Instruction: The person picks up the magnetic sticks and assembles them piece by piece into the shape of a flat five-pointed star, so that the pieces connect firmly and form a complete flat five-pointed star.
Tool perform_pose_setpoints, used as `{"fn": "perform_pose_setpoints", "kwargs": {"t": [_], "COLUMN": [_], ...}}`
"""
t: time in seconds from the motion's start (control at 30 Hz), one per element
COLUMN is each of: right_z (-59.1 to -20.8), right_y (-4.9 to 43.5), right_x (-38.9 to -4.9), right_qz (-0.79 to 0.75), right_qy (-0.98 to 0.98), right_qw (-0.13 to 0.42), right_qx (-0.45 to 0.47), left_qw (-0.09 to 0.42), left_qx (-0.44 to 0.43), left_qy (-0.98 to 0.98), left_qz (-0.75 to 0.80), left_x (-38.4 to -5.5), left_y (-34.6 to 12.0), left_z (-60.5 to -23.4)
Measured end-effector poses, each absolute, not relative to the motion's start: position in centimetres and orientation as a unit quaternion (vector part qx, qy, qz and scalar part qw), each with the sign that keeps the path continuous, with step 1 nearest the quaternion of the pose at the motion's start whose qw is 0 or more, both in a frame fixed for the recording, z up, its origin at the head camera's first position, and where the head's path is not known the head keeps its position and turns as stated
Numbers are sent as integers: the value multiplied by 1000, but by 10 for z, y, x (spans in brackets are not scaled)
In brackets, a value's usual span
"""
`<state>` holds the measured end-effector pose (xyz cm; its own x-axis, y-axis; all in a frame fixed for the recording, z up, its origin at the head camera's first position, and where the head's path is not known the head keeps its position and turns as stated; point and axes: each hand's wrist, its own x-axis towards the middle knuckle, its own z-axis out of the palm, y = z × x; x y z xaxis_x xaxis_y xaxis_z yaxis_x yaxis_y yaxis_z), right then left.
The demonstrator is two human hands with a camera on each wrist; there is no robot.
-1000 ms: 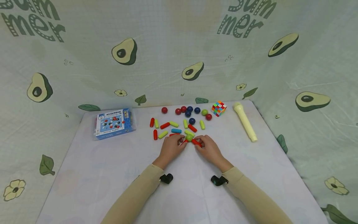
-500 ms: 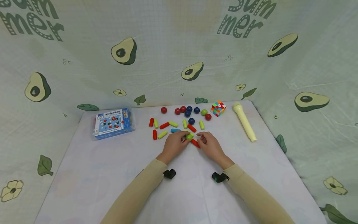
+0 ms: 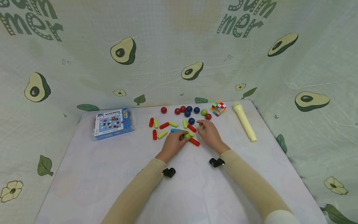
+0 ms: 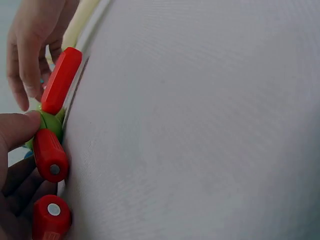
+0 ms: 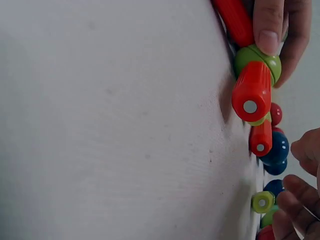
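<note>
The white tabletop is stretching widely toward the near side, under both sleeves; its far edge is running just behind the row of balls. The left hand is pinching a green ball, at the middle of the cluster. From this ball one red rod is pointing near and right, with its long axis slanting; another red rod is pointing near and left, partly under the fingers. The right hand is reaching toward the far side, its fingers bending loosely near a lime-green rod.
</note>
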<state>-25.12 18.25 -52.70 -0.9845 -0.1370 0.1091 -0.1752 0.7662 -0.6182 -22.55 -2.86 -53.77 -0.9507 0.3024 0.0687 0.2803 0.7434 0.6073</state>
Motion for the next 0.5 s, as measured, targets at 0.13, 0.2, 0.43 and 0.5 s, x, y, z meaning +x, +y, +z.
{"fn": "perform_pose_setpoints", "kwargs": {"t": [0.13, 0.2, 0.43, 0.5], "right_z": [-526, -525, -524, -525], "right_y": [178, 177, 171, 170], "right_x": [-266, -271, -286, -290], "right_qz": [296, 280, 246, 229], "right_qy": [-948, -951, -960, -964], "right_qw": [50, 57, 30, 18], "right_qx": [110, 121, 131, 136], "left_qw": [20, 23, 33, 31], "left_qx": [152, 152, 145, 146], "left_qy": [932, 931, 930, 930], "left_qz": [329, 331, 335, 335], "left_x": [-226, -226, -228, -229], "left_y": [-31, -31, -30, -30], "left_z": [-537, -537, -537, -538]}}
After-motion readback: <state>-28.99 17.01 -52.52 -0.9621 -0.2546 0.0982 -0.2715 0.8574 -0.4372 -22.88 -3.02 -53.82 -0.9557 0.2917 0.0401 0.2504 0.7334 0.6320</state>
